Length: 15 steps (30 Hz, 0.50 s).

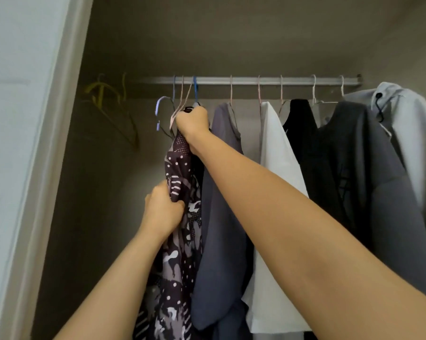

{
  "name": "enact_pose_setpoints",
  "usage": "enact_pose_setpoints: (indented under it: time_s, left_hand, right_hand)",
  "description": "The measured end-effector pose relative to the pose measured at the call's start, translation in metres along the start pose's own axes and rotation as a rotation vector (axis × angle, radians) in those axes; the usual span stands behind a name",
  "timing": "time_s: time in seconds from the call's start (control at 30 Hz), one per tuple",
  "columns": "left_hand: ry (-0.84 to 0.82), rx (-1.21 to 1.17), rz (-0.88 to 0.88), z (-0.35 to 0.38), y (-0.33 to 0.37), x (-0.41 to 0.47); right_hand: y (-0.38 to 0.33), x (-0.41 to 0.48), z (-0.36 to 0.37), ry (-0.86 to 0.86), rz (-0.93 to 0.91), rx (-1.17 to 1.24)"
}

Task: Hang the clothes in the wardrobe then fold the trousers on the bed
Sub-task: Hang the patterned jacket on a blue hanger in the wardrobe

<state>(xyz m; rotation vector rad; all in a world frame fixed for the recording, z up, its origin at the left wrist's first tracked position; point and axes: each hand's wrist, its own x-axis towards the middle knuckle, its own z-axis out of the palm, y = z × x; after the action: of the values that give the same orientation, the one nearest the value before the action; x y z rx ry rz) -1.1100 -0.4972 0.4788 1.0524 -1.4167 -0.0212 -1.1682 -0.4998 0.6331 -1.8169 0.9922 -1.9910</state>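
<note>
Now, right grip (pixel 193 123): fingers curled tight round the top of the patterned shirt (pixel 180 182), just under the shiny metal rail (pixel 243 81).
left grip (pixel 162 212): bunches the same soft cloth lower down.
pattern: dark, with pale dots and stripes.
place: left of the smooth grey top (pixel 221 217), in the wardrobe.

Place: we log a home wardrobe (pixel 207 45), seen from its open front.
Evidence: we note a rail (pixel 256 81), hangers (pixel 100 95), hung clothes (pixel 278 148).
</note>
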Motion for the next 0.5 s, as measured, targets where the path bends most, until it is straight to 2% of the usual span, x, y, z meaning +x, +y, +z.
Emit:
enact_pose_setpoints:
  time_s: [0.1, 0.3, 0.4, 0.5]
  left_hand:
    - [-0.005, -0.021, -0.015, 0.001, -0.008, -0.003]
    - [0.028, -0.027, 0.037, 0.001, -0.012, -0.016]
    - [0.033, -0.014, 0.058, 0.002, -0.011, -0.027]
    - [0.041, -0.008, 0.056, 0.001, -0.012, -0.04]
  right_hand:
    - [0.004, -0.008, 0.001, 0.018, -0.129, -0.218]
    - [0.031, -0.034, 0.006, 0.106, -0.545, -0.831]
    - [0.044, -0.049, 0.006, 0.15, -0.626, -0.97]
    - [0.05, -0.067, 0.0, 0.089, -0.624, -0.989]
